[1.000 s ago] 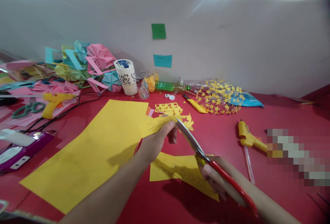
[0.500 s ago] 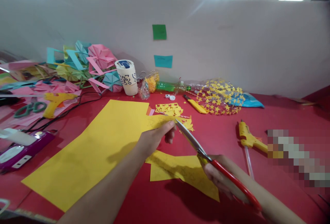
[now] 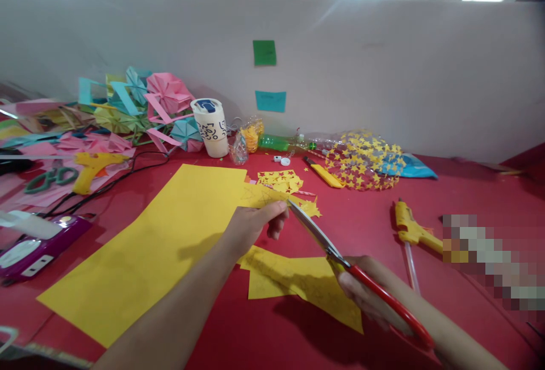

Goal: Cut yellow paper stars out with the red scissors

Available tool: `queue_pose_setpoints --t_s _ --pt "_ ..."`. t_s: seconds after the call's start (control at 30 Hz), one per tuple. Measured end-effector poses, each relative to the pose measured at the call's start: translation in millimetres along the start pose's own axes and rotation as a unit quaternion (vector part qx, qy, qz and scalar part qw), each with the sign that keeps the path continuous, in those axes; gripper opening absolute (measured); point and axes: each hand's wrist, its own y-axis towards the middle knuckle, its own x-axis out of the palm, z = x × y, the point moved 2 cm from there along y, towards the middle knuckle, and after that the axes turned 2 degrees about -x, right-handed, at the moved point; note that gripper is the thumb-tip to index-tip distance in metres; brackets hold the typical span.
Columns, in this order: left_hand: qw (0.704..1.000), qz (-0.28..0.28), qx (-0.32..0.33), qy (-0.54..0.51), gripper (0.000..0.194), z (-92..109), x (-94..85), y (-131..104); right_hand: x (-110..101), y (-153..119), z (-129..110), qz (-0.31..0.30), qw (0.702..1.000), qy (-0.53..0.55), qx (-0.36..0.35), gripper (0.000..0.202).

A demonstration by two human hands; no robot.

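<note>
Large yellow sheet point(image 3: 170, 228), on red table point(image 3: 361, 219). At its right edge: narrow yellow strip point(image 3: 255, 195), pinched by left hand point(image 3: 258, 223), thumb over curled fingers. Farther right of sheet: red-handled scissors point(image 3: 361, 279), tips at strip, held by right hand point(image 3: 368, 302), fingers wrapped around.

Red tabletop point(image 3: 361, 219), on it a large yellow sheet point(image 3: 179, 217), smaller yellow pieces point(image 3: 315, 279), white cup point(image 3: 212, 131), box cutter point(image 3: 327, 175)
</note>
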Motion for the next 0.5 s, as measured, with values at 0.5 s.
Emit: queue_pose_setpoints --t_s 0.5 --pt "1.0 -0.006 0.024 -0.011 0.029 -0.1 1.1 -0.4 1.3 -1.5 2.5 0.017 1.0 0.0 0.025 0.049"
